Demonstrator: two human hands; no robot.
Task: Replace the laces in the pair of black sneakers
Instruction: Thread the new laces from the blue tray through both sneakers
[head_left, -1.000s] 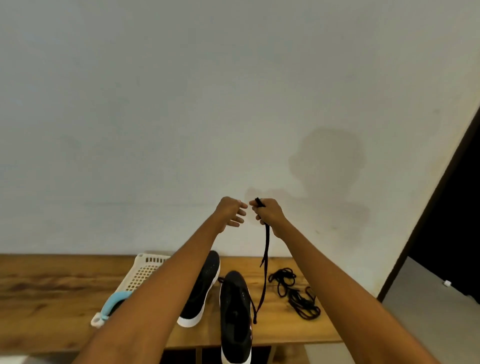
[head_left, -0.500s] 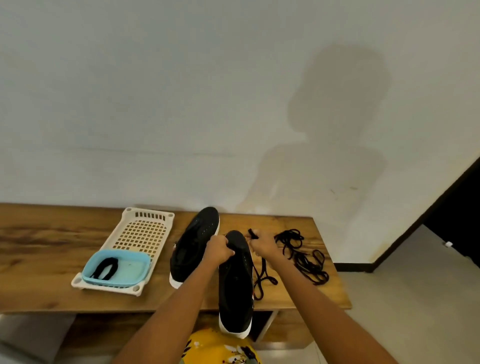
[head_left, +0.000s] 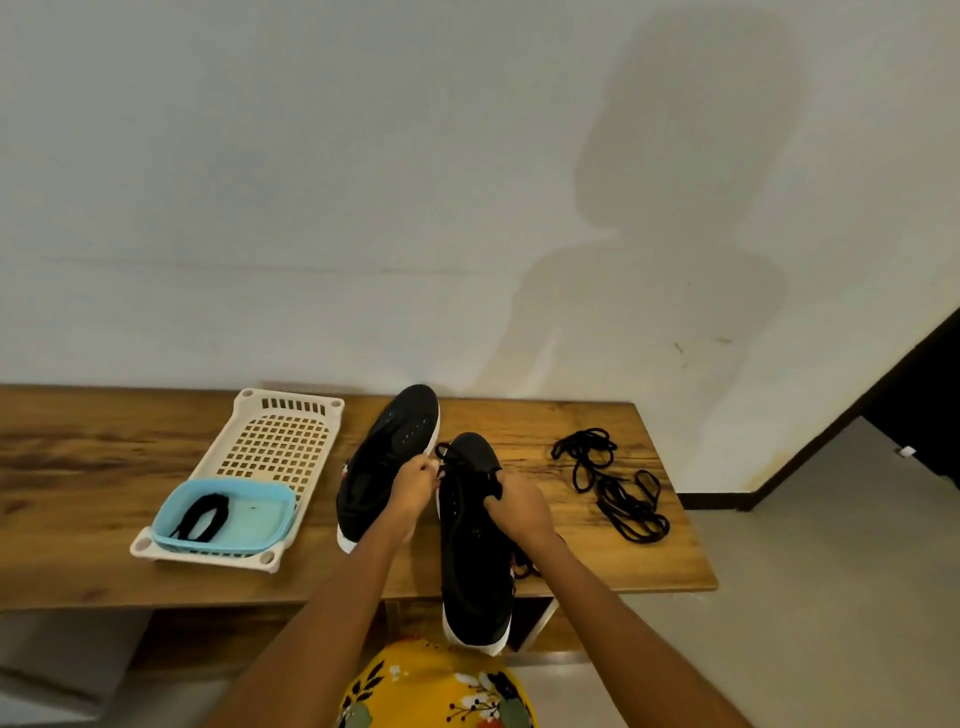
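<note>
Two black sneakers with white soles lie on a wooden bench (head_left: 104, 467). The right sneaker (head_left: 475, 561) overhangs the bench's front edge, heel toward me. My left hand (head_left: 413, 480) pinches a black lace (head_left: 451, 457) at that sneaker's toe end. On its right side, my right hand (head_left: 517, 501) grips the sneaker's upper, fingers curled over the edge. More of the lace trails beside the shoe under my right wrist. The left sneaker (head_left: 387, 457) lies beside it, without visible laces. A loose pile of black laces (head_left: 610, 483) lies to the right.
A cream perforated tray (head_left: 280, 441) sits left of the sneakers, with a light blue tray (head_left: 244, 525) in its near end holding a coiled black lace (head_left: 205, 514). A white wall rises behind the bench. A dark doorway (head_left: 924, 405) opens at far right.
The lace was held high in my right hand; both hands came down to the right sneaker's toe end. My view tilted down, showing more of the bench.
</note>
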